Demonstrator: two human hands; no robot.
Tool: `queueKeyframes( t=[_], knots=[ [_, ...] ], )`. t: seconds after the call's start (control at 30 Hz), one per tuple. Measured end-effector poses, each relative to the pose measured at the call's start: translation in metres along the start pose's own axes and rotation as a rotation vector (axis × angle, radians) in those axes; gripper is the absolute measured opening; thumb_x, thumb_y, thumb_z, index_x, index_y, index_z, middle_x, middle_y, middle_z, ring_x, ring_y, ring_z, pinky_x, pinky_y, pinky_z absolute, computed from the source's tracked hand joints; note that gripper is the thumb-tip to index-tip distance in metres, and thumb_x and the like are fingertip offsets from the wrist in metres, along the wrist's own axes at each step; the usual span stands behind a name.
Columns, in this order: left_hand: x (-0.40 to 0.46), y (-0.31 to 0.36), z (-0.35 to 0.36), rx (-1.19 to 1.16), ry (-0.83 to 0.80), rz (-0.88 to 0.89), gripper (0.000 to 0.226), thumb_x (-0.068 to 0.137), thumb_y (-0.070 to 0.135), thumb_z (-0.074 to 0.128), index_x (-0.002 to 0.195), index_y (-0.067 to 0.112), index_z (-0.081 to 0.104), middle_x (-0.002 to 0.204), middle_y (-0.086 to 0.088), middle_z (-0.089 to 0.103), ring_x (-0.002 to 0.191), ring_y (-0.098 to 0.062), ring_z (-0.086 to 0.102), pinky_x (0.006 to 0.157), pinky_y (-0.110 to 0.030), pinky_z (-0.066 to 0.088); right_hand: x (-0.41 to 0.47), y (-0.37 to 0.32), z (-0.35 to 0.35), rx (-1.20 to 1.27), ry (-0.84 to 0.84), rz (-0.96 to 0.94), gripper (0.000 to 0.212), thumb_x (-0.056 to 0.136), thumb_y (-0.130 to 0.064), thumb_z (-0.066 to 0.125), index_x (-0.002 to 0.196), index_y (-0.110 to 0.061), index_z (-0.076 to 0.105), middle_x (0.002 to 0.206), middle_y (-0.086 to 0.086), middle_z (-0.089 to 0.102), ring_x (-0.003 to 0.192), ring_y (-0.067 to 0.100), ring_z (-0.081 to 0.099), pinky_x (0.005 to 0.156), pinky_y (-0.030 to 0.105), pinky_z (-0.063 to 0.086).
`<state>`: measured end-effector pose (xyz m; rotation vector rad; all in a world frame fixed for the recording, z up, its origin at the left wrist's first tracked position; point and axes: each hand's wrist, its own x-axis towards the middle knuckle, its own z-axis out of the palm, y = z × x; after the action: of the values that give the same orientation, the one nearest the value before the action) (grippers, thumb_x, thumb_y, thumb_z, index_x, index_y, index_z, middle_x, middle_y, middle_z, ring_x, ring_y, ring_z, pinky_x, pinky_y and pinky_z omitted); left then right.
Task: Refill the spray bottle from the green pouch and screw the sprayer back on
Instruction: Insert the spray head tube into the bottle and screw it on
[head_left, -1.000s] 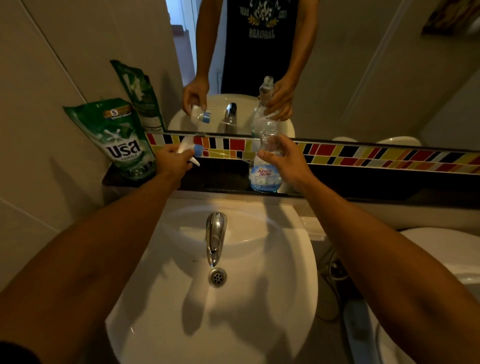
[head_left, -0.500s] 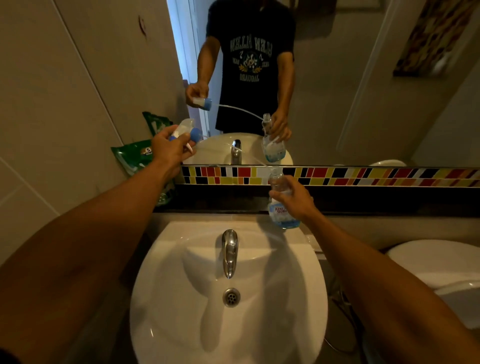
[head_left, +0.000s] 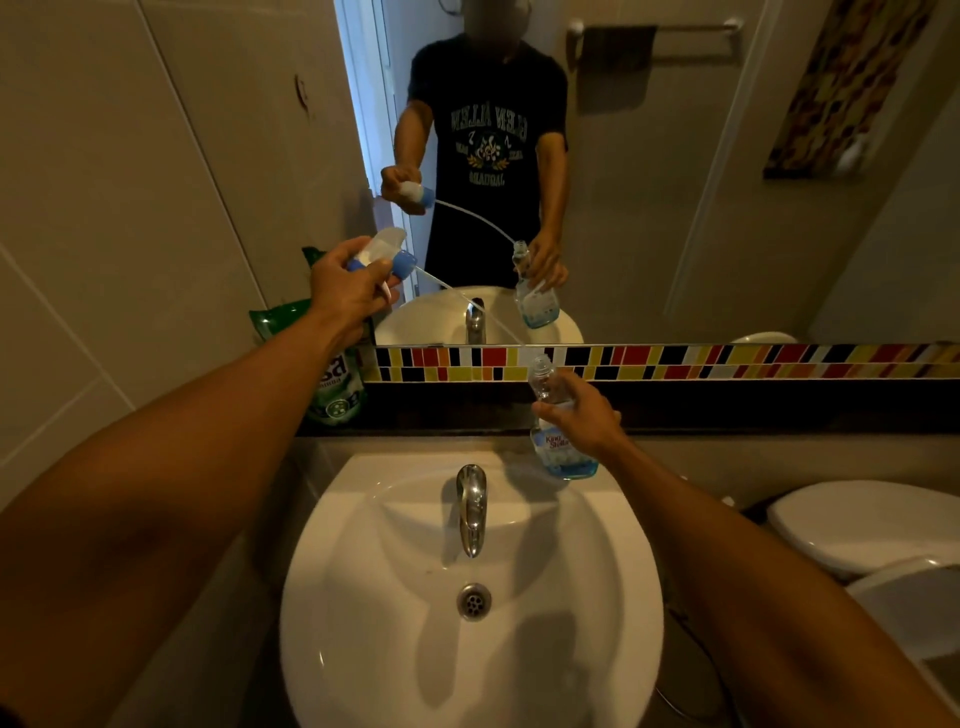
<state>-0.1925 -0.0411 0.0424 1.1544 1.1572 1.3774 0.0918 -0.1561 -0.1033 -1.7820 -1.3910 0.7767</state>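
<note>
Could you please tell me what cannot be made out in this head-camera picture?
- Green pouch: the left forearm covers most of it; cap state hidden.
- Dip tube: too thin to tell whether its tip has cleared the spray bottle.
- Toilet: cut off at the right edge.

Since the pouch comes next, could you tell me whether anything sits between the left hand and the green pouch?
No object blocks the way, but the left hand is full: it holds the sprayer head, whose dip tube reaches to the mouth of the spray bottle. The green pouch leans against the wall below that forearm.
</note>
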Motion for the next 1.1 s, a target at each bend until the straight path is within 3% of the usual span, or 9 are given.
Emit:
queueKeyframes(
  t=[0.17,0.3,0.43,0.63,0.77,0.87,1.03,1.1],
  knots=[
    [-0.007,0.005,0.008,-0.047,-0.088,-0.001,0.052,0.084,0.001,0.075,0.132,0.015,0.059,0.127,-0.013,0.062,0.101,-0.027,0.071,0.082,-0.041,0.062,-0.003,-0.013,0.005,0.006,-0.017,-0.015,0.052,0.092,-0.043,0.075,0.139,-0.034,0.054,0.144,-0.001,0.062,0.133,0.03,0.058,0.113,0.065,0.037],
    [-0.018,0.004,0.023,-0.041,-0.186,-0.004,0.052,0.084,-0.001,0.074,0.13,0.018,0.06,0.131,-0.014,0.056,0.108,-0.032,0.068,0.079,-0.038,0.062,-0.011,-0.03,0.008,0.043,-0.046,-0.042,0.052,0.092,-0.041,0.074,0.14,-0.031,0.054,0.138,0.0,0.064,0.128,0.027,0.06,0.111,0.061,0.044],
    [-0.031,-0.001,0.038,0.024,-0.267,0.02,0.05,0.083,-0.001,0.074,0.126,0.022,0.062,0.132,-0.013,0.054,0.111,-0.036,0.065,0.081,-0.041,0.062,-0.009,-0.039,0.011,0.075,-0.085,-0.068,0.062,0.086,-0.052,0.076,0.141,-0.036,0.053,0.132,-0.002,0.066,0.122,0.025,0.062,0.106,0.058,0.05],
    [-0.047,-0.009,0.048,0.085,-0.336,0.058,0.047,0.084,-0.005,0.07,0.123,0.022,0.064,0.122,-0.008,0.057,0.107,-0.03,0.063,0.073,-0.029,0.06,-0.015,-0.068,0.012,0.098,-0.097,-0.18,0.048,0.093,-0.037,0.075,0.135,-0.022,0.057,0.121,-0.004,0.065,0.107,0.014,0.064,0.093,0.037,0.055],
    [-0.053,-0.011,0.046,0.13,-0.382,0.078,0.047,0.085,-0.005,0.07,0.124,0.022,0.063,0.119,-0.005,0.059,0.109,-0.029,0.063,0.08,-0.036,0.062,-0.014,-0.078,0.012,0.103,-0.098,-0.189,0.051,0.094,-0.037,0.073,0.138,-0.019,0.055,0.127,0.002,0.066,0.109,0.019,0.065,0.087,0.035,0.054],
    [-0.057,-0.009,0.044,0.138,-0.393,0.082,0.048,0.086,-0.005,0.069,0.126,0.021,0.062,0.121,-0.006,0.059,0.109,-0.028,0.063,0.084,-0.041,0.061,-0.014,-0.084,0.013,0.123,-0.105,-0.202,0.051,0.094,-0.036,0.074,0.139,-0.018,0.056,0.13,0.005,0.067,0.113,0.022,0.066,0.091,0.039,0.055],
    [-0.062,-0.01,0.042,0.188,-0.4,0.132,0.046,0.087,-0.004,0.067,0.125,0.021,0.061,0.125,-0.008,0.058,0.11,-0.028,0.063,0.08,-0.035,0.062,-0.013,-0.089,0.016,0.14,-0.109,-0.187,0.056,0.092,-0.037,0.075,0.14,-0.017,0.055,0.128,0.006,0.068,0.111,0.023,0.068,0.098,0.048,0.058],
    [-0.06,-0.009,0.04,0.255,-0.401,0.174,0.044,0.085,0.0,0.069,0.123,0.021,0.06,0.123,-0.008,0.059,0.105,-0.029,0.064,0.082,-0.041,0.062,-0.012,-0.09,0.016,0.133,-0.12,-0.187,0.059,0.091,-0.038,0.076,0.141,-0.017,0.054,0.129,0.006,0.068,0.112,0.023,0.068,0.098,0.05,0.058]
  ],
)
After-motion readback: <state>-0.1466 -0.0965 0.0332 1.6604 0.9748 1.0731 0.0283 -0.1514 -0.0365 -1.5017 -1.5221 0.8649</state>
